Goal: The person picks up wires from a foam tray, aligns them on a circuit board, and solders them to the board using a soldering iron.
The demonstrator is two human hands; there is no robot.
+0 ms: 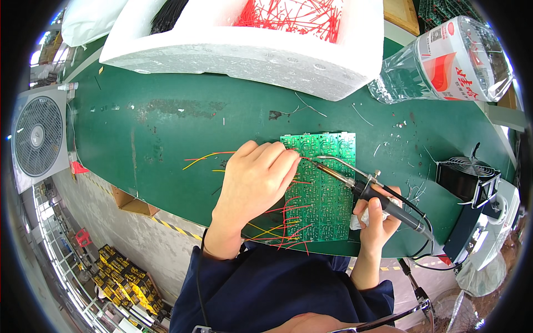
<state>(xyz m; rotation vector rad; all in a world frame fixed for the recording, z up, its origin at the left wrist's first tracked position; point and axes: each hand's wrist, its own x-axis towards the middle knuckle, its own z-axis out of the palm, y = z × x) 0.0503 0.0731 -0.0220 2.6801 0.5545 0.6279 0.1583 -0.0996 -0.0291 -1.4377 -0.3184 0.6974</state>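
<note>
A green circuit board panel [327, 188] with rows of small parts lies on the green table. Red and yellow wires [288, 219] stick out from its left side. Over the panel's upper left edge, my left hand [258, 172] is closed, its fingertips pinching a thin red wire [303, 158] against the board. My right hand [377, 213] grips a soldering iron [383, 204] with a thin metal feed tube beside its barrel. The iron's tip comes close to my left fingertips; whether it touches the wire cannot be made out. Something white and crumpled [358, 221] shows by my right fingers.
A white foam box [250, 53] with red and black wires stands at the back. Right of it lies a large clear plastic bottle [438, 64]. A small black fan [469, 172] and a pale equipment box [497, 222] are at the right. Wire scraps [413, 191] litter the table [166, 133].
</note>
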